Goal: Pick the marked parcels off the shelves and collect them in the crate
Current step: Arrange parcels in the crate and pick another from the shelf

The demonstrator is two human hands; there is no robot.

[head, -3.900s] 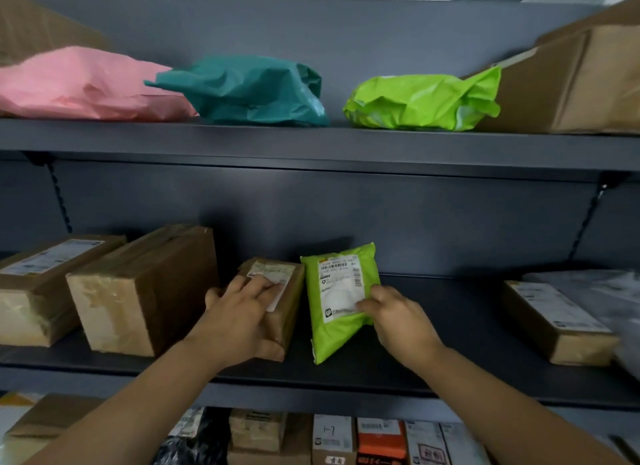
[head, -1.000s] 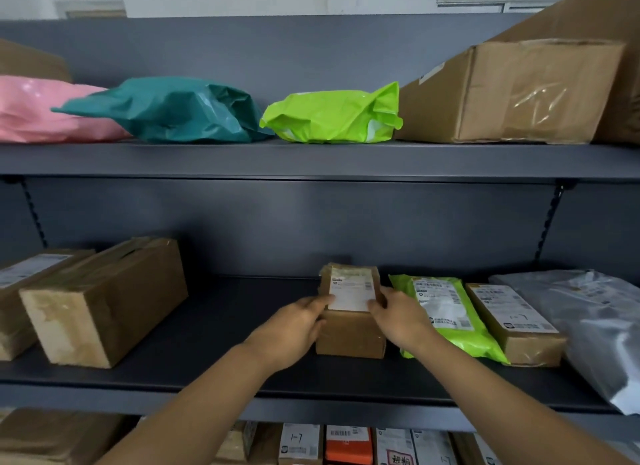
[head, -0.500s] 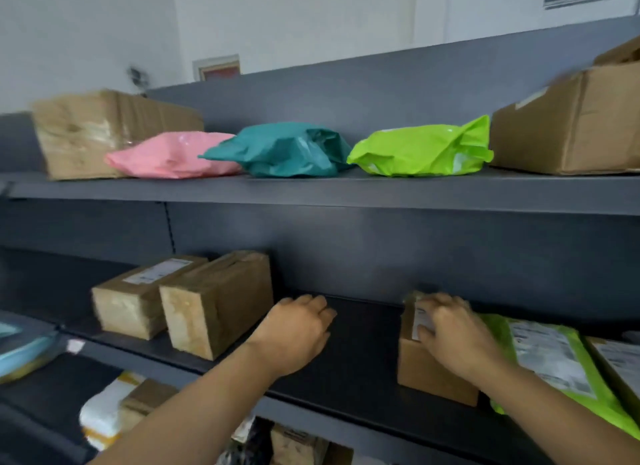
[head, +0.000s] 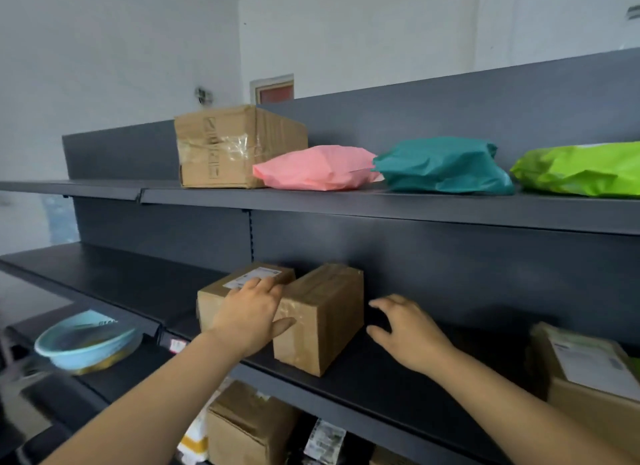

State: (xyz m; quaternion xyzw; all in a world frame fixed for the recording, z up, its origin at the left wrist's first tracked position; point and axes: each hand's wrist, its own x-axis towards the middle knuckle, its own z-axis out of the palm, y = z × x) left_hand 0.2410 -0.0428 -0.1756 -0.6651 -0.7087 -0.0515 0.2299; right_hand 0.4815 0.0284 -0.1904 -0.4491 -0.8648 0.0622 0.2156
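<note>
Top shelf, taped box, pink pkg, teal pkg, mid shelf, plain box

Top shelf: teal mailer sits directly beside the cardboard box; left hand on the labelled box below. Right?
Not quite. In the head view the pink mailer sits directly beside the cardboard box; the teal mailer comes after it. The left hand is on the labelled box below.

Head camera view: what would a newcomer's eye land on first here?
Probably the three bright bags in a row on the top shelf: pink bag, teal bag and lime-green bag, right of a taped cardboard box. Next, the two bare hands at the middle shelf: the left hand lies on a labelled box beside a plain brown box, while the right hand hangs open to that box's right.
</note>
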